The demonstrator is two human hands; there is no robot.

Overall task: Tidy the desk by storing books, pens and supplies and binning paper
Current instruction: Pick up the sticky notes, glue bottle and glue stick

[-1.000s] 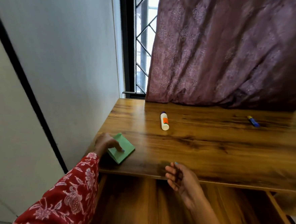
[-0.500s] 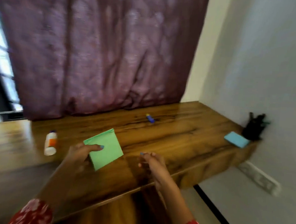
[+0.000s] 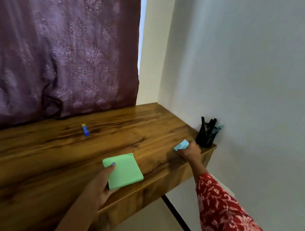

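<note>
No brand, label or writing can be read on anything here. Taking the black pen holder (image 3: pixel 206 138) at the counter's (image 3: pixel 54 166) far right corner as the landmark: the blue sticky-note pad (image 3: pixel 181 145) lies on the counter just left of it and a little nearer the front edge, and the right hand (image 3: pixel 189 151) covers its near side, the grip curled down over the pad; how far the fingers wrap round it is hidden by the back of the hand. The green sticky-note pad (image 3: pixel 124 171) is well to the left of the holder, at the counter's front edge, pinched by the left hand (image 3: pixel 101 184) with the thumb on top and the other fingers hidden beneath. A small blue stick with a yellow end (image 3: pixel 85 129) lies far left of the holder, near the purple curtain (image 3: pixel 62 51); it is too blurred to identify. The pens in the holder show only as dark shapes.
</note>
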